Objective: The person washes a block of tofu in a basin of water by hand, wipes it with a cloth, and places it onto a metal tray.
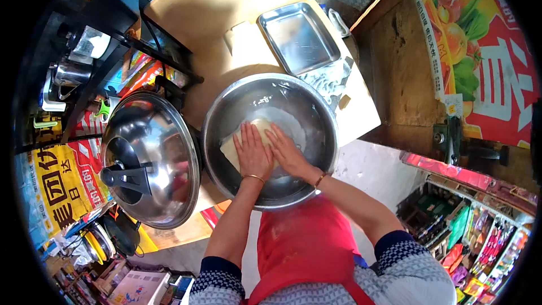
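Note:
A large steel mixing bowl (319,152) stands in front of me, with pale dough (230,151) in its bottom. My left hand (252,149) lies flat on the dough, its fingers stretched out. Beside it, my right hand (287,149) presses on the dough's right part, fingers extended and slightly spread. The two hands nearly touch at the fingertips. White flour (291,121) dusts the bowl's inner wall beyond them. Much of the dough is hidden under my palms.
A shiny domed pan lid (161,152) with a black handle stands left of the bowl. Behind the bowl, a rectangular steel tray (299,36) and a crumpled whitish cloth (327,82) lie on the wooden table (237,0). A black metal rack (152,51) rises at the left.

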`<act>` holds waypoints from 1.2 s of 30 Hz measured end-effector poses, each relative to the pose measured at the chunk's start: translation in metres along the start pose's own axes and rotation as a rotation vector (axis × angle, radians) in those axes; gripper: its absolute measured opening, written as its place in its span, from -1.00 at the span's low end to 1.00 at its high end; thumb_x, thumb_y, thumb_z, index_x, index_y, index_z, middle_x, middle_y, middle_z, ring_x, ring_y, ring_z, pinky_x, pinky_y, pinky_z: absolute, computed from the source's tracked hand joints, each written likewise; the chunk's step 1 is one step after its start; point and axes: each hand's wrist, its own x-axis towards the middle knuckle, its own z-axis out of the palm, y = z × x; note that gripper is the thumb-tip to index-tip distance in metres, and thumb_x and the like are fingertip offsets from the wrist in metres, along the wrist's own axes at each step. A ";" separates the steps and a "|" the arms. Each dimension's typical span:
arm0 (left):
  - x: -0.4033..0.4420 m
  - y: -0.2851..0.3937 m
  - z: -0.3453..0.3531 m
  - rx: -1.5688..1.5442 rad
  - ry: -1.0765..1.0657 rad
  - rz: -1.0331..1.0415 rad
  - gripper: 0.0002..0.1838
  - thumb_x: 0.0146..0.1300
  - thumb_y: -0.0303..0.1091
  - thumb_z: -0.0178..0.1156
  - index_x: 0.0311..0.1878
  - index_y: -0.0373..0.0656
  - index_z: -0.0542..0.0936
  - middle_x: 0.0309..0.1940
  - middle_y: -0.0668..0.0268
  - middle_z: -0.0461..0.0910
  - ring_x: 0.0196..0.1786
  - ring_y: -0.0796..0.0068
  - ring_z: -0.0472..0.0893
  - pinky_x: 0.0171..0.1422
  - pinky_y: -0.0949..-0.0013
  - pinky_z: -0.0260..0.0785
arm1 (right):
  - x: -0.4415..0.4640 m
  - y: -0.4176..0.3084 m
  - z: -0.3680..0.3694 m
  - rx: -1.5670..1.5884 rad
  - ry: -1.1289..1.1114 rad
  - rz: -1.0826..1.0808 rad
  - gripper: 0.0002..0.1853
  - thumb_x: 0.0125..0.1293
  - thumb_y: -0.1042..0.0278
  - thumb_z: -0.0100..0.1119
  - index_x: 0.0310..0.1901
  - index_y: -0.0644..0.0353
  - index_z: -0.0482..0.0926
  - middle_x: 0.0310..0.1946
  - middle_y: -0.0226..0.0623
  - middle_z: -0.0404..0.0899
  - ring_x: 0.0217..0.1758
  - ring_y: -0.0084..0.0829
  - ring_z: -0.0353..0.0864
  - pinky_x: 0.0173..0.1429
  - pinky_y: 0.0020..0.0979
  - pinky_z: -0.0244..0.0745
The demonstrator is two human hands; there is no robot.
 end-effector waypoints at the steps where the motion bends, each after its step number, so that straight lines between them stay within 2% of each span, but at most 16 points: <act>1: 0.000 0.000 0.000 0.008 -0.016 -0.004 -0.29 0.27 -0.11 -0.15 0.35 -0.42 0.01 0.41 0.00 -0.06 0.48 0.12 -0.16 0.49 -0.04 -0.43 | 0.003 0.004 0.002 0.064 0.006 -0.010 -0.52 0.38 0.25 -0.20 0.29 0.23 0.18 0.27 0.01 0.20 0.37 -0.10 0.14 0.41 -0.28 0.00; 5: 0.000 0.001 -0.001 0.000 -0.040 -0.012 -0.26 0.25 -0.09 -0.11 0.35 -0.41 0.00 0.41 0.02 -0.05 0.49 0.15 -0.17 0.49 -0.04 -0.43 | 0.070 0.028 0.010 0.262 -0.128 0.021 -0.58 0.38 0.22 -0.19 0.17 0.25 0.34 0.16 -0.03 0.35 0.27 -0.12 0.28 0.35 -0.29 0.11; 7: 0.001 0.001 0.001 0.020 -0.040 -0.014 -0.25 0.25 -0.08 -0.11 0.35 -0.41 0.00 0.40 0.02 -0.05 0.48 0.14 -0.16 0.49 -0.04 -0.43 | 0.097 0.034 0.011 0.081 -0.530 0.269 -0.62 0.37 0.19 -0.18 0.02 0.29 0.47 0.01 -0.07 0.49 0.14 -0.15 0.41 0.26 -0.29 0.23; 8: -0.002 0.002 0.003 0.037 -0.038 -0.017 -0.24 0.24 -0.07 -0.10 0.35 -0.41 0.00 0.40 0.02 -0.05 0.48 0.14 -0.16 0.49 -0.04 -0.43 | 0.103 0.039 0.015 0.092 -0.538 0.277 -0.62 0.37 0.19 -0.18 0.02 0.29 0.47 0.01 -0.07 0.49 0.14 -0.15 0.41 0.26 -0.29 0.23; 11: -0.001 0.004 0.000 0.026 -0.045 -0.036 -0.24 0.25 -0.07 -0.11 0.36 -0.40 -0.01 0.41 0.02 -0.06 0.48 0.14 -0.16 0.49 -0.05 -0.43 | 0.098 0.061 0.029 0.238 -0.491 0.210 -0.62 0.36 0.18 -0.17 -0.06 0.30 0.52 -0.10 -0.09 0.56 0.05 -0.16 0.48 0.18 -0.28 0.29; 13: -0.002 0.006 -0.001 0.007 -0.073 -0.062 -0.25 0.25 -0.06 -0.11 0.36 -0.40 -0.01 0.41 0.02 -0.06 0.48 0.14 -0.16 0.48 -0.05 -0.43 | 0.089 0.062 0.025 0.493 -0.411 0.255 -0.58 0.38 0.14 -0.19 0.04 0.29 0.47 0.04 -0.06 0.49 0.13 -0.15 0.43 0.26 -0.30 0.23; 14: 0.001 0.008 -0.002 -0.015 -0.088 -0.091 -0.26 0.26 -0.06 -0.11 0.36 -0.39 0.00 0.41 0.02 -0.07 0.49 0.13 -0.17 0.48 -0.05 -0.43 | 0.083 0.060 0.022 0.488 -0.403 0.253 -0.58 0.38 0.14 -0.19 0.04 0.29 0.47 0.04 -0.06 0.49 0.13 -0.15 0.43 0.26 -0.30 0.23; 16: -0.001 0.008 -0.003 0.009 -0.069 -0.077 -0.26 0.26 -0.06 -0.12 0.36 -0.38 0.01 0.41 0.02 -0.06 0.49 0.14 -0.17 0.48 -0.06 -0.43 | 0.061 0.043 0.020 0.403 -0.135 0.308 -0.51 0.35 0.11 -0.16 0.15 0.32 0.37 0.13 0.03 0.39 0.21 -0.09 0.35 0.30 -0.24 0.18; 17: 0.000 0.009 -0.002 0.027 -0.045 -0.076 -0.27 0.26 -0.06 -0.12 0.36 -0.38 0.02 0.41 0.02 -0.06 0.49 0.14 -0.17 0.48 -0.06 -0.43 | 0.056 0.036 0.015 0.397 -0.129 0.301 -0.51 0.35 0.11 -0.16 0.15 0.32 0.37 0.13 0.03 0.39 0.21 -0.09 0.35 0.30 -0.24 0.18; 19: -0.002 0.009 0.001 0.013 0.016 -0.065 -0.28 0.24 -0.10 -0.10 0.34 -0.40 0.04 0.39 -0.02 -0.03 0.48 0.13 -0.15 0.48 -0.06 -0.42 | 0.044 0.018 0.001 0.320 -0.160 0.435 -0.40 0.39 0.05 -0.19 0.28 0.36 0.15 0.25 0.10 0.23 0.31 -0.07 0.23 0.38 -0.29 0.05; 23: -0.003 0.004 0.004 -0.029 0.033 -0.058 -0.28 0.26 -0.07 -0.11 0.35 -0.38 0.04 0.40 0.02 -0.05 0.48 0.12 -0.15 0.48 -0.05 -0.42 | 0.015 -0.009 -0.017 0.213 -0.213 0.470 -0.35 0.37 0.01 -0.17 0.29 0.39 0.10 0.25 0.17 0.20 0.35 -0.06 0.18 0.39 -0.28 0.04; 27: -0.007 0.001 -0.009 -0.063 0.007 -0.060 -0.26 0.24 -0.12 -0.04 0.36 -0.37 0.01 0.40 -0.01 -0.05 0.47 0.11 -0.11 0.49 -0.03 -0.38 | -0.023 -0.009 -0.006 0.219 -0.030 0.489 -0.40 0.32 0.07 -0.07 0.23 0.40 0.20 0.17 0.20 0.29 0.27 0.05 0.24 0.32 -0.19 0.13; 30: -0.036 -0.006 -0.006 -0.259 0.149 -0.285 -0.23 0.22 -0.20 0.04 0.36 -0.39 -0.04 0.38 -0.08 -0.06 0.45 0.05 -0.07 0.50 0.03 -0.33 | -0.023 -0.011 -0.008 0.232 -0.012 0.504 -0.41 0.33 0.08 -0.08 0.19 0.44 0.21 0.11 0.24 0.31 0.22 0.10 0.26 0.25 -0.15 0.18; 32: -0.050 -0.010 0.015 -0.693 0.378 -0.606 -0.21 0.22 -0.24 0.07 0.36 -0.43 -0.09 0.37 -0.15 -0.07 0.44 -0.02 -0.07 0.49 0.07 -0.29 | -0.021 -0.014 -0.006 0.288 -0.025 0.522 -0.43 0.33 0.09 -0.09 0.16 0.46 0.22 0.09 0.26 0.32 0.19 0.12 0.28 0.22 -0.13 0.21; 33: -0.056 -0.013 0.032 -0.843 0.367 -0.645 -0.21 0.24 -0.21 0.07 0.35 -0.45 -0.08 0.34 -0.20 -0.02 0.40 -0.07 0.02 0.46 0.13 -0.14 | -0.029 -0.012 0.003 0.257 0.006 0.522 -0.45 0.33 0.09 -0.09 0.11 0.47 0.24 0.04 0.27 0.34 0.14 0.14 0.30 0.18 -0.10 0.23; 36: -0.051 -0.020 0.029 -0.749 0.289 -0.613 -0.22 0.23 -0.17 0.08 0.35 -0.42 -0.02 0.29 -0.21 0.09 0.34 -0.09 0.15 0.40 0.14 0.02 | -0.049 -0.018 0.018 0.184 -0.008 0.606 -0.48 0.35 0.05 -0.12 0.04 0.46 0.27 -0.03 0.22 0.38 0.07 0.09 0.36 0.16 -0.13 0.24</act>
